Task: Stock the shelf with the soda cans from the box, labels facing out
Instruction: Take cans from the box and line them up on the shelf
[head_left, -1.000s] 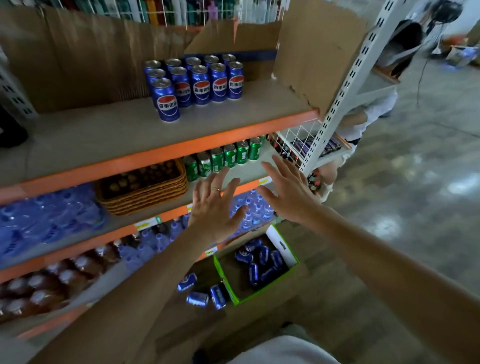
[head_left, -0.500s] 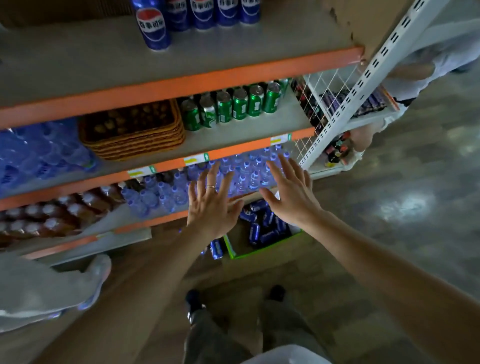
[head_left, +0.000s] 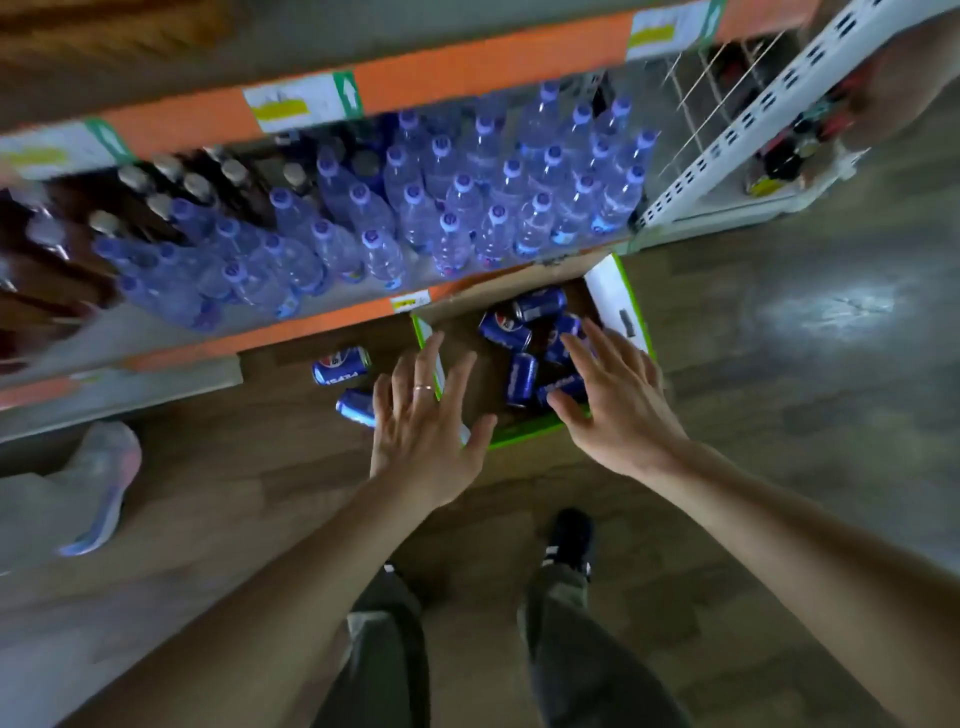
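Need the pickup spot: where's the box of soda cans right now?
In the head view the box sits on the floor right of centre, against the bottom shelf of water bottles, under both open hands.

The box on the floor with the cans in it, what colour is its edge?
Bright green on the box rim, seen in the head view.

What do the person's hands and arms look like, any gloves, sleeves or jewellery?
Both hands are bare, with no gloves. The left hand wears a thin band ring on one finger; the right hand shows none. Both forearms are uncovered as far as the frame shows, with no sleeves, watches or markings.
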